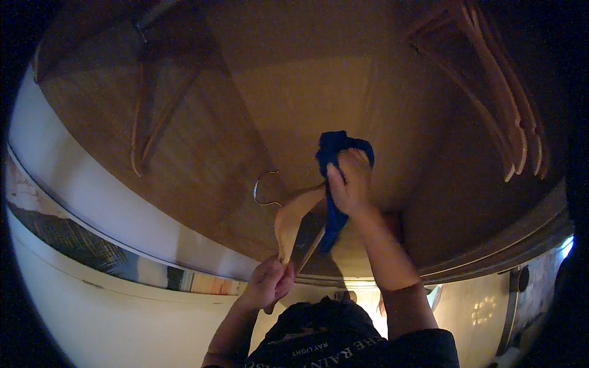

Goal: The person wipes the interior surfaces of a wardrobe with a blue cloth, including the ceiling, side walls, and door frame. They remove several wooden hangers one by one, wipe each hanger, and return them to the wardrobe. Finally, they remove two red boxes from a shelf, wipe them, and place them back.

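Observation:
My left hand (270, 283) is closed round the lower end of a wooden hanger (289, 224), whose metal hook (256, 189) sticks out to the left. At the hanger's other end, my right hand (351, 183) grips a dark blue cloth (334, 145). The cloth is bunched above the fingers, and a strip of it hangs down beside the hanger. Whether the cloth wraps round that end of the hanger or only lies against it is hidden by my right hand.
Several wooden hangers (512, 122) hang together at the upper right inside a brown wood-panelled wardrobe (307, 80). Another hanger (140, 116) hangs from a rail at the upper left. A pale edge panel (123, 190) curves along the left side.

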